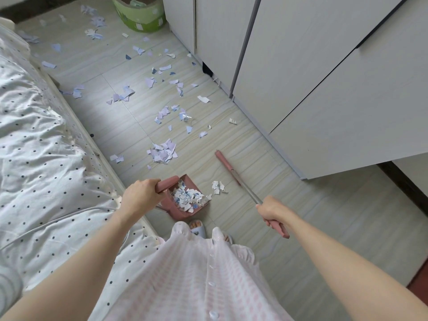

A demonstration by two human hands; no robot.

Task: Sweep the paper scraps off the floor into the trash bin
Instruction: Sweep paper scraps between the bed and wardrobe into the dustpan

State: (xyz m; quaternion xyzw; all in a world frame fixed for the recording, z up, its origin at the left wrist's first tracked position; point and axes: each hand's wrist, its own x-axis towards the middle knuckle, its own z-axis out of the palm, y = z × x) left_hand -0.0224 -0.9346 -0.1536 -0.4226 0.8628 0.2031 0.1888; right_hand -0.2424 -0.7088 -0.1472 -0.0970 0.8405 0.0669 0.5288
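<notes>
Tiled floor [301, 205]: left hand [141, 193] grips dustpan [185, 202], right hand [273, 212] grips broom [234, 174]; draw small pile [218, 186] between them leftward into the pan.

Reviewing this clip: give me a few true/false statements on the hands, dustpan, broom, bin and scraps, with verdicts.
1. The left hand grips the dustpan handle. True.
2. The dustpan is empty. False: paper scraps lie in it.
3. The right hand holds the broom handle. True.
4. The green trash bin stands beside the person's feet. False: it stands at the far end of the floor.
5. Every scrap is gathered. False: paper scraps lie scattered.
</notes>
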